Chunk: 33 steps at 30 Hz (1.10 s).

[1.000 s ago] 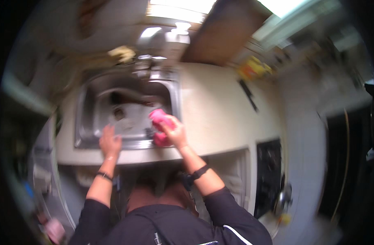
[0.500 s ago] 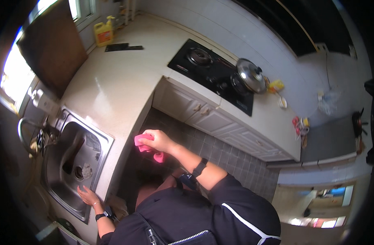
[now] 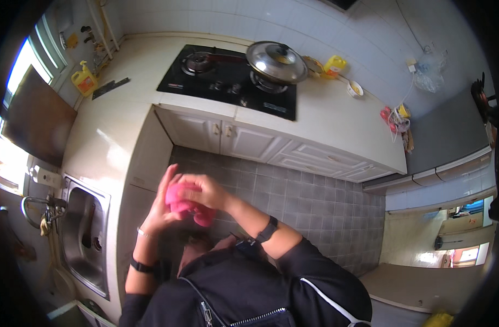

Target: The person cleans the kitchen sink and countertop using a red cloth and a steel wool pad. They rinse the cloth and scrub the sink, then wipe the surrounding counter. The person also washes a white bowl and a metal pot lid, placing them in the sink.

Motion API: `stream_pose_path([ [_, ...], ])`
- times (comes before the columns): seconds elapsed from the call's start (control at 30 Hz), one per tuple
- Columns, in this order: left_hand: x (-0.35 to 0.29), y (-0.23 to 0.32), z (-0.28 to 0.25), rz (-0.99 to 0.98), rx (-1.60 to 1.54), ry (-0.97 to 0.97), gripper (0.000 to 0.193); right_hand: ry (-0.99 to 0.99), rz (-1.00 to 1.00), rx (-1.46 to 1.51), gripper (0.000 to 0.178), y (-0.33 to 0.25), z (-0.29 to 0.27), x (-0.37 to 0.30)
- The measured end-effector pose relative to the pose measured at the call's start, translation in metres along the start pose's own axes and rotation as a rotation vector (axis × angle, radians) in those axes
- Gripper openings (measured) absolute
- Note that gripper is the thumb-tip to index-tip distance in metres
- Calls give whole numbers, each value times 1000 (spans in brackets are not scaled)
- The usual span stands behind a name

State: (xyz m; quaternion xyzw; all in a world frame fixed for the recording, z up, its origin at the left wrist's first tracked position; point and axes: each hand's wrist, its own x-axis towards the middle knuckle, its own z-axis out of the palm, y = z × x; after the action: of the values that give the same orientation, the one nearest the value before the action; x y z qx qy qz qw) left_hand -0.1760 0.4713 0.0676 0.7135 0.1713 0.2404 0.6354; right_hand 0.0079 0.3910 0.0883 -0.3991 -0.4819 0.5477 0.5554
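A pink cloth [image 3: 203, 216] is bunched in my right hand [image 3: 205, 191], whose fingers are closed round it. My left hand [image 3: 161, 206] is against the cloth's left side, fingers stretched out and pointing away from me. Part of the cloth sits between the two hands, and its loose end droops below my right hand. Both hands are in front of my body, over the floor, to the right of the counter edge by the sink [image 3: 106, 256].
A lidded pan [image 3: 276, 64] stands on the black gas stove [image 3: 176, 76]. Left of it are a cleaver [image 3: 110, 88] and a yellow pump bottle [image 3: 85, 83]. A brown board [image 3: 38, 117] leans at the window. A small bowl [image 3: 355, 89] sits right of the stove.
My left hand has come up from the sink to the pink cloth in my right hand. My view has turned toward the stove, and the sink now appears farther left.
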Motion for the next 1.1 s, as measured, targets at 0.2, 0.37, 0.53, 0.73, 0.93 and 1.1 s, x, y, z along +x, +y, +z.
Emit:
stream_pose_path([
  [0.2, 84, 27, 149, -63, -95, -46, 103, 496, -207, 132, 32, -26, -79, -98],
  [0.37, 140, 15, 222, -88, 125, -76, 58, 855, -183, 32, 57, -22, -146, -179],
  [0.53, 184, -3, 314, 113, 455, -193, 66, 842, -118, 225, 77, 0, -185, -227],
  [0.73, 235, -26, 368, 58, 75, -632, 71, 1126, -235, 367, 54, -13, -274, -254],
  [0.93, 343, -97, 343, -80, 668, -576, 65, 1287, -85, 241, 56, 4, -395, -272],
  [1.1, 395, -153, 359, -61, 1076, -696, 93, 1599, 239, -651, 78, 20, -536, -299],
])
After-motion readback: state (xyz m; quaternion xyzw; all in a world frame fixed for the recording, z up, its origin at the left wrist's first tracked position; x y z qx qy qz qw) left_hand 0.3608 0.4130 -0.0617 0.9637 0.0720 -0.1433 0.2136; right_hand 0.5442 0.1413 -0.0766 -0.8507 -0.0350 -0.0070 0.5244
